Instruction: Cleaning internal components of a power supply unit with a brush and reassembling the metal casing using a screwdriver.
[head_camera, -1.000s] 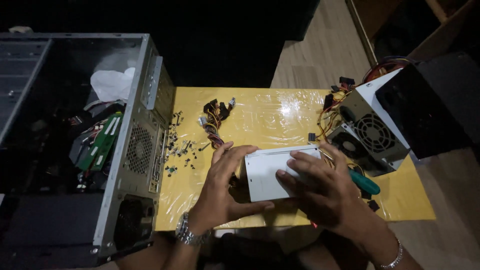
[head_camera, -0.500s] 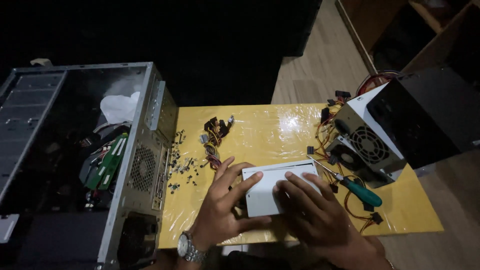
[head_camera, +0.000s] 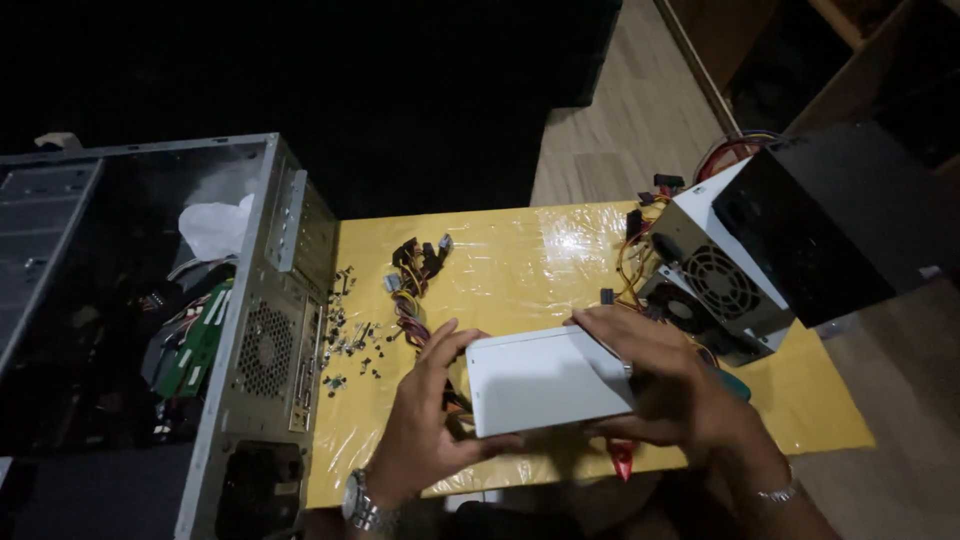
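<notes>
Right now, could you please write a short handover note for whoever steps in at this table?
Left hand and right hand together hold a white metal box above the yellow table.
Open computer case stands left; loose screws and a cable bundle lie beside it.
Two power supply units sit right.
Done: case opened.
Left: white box not yet set down.

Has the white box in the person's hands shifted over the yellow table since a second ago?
Cannot tell. The white box sits a little nearer the table's front edge, but the head camera itself moved, so true motion is unclear.
</notes>
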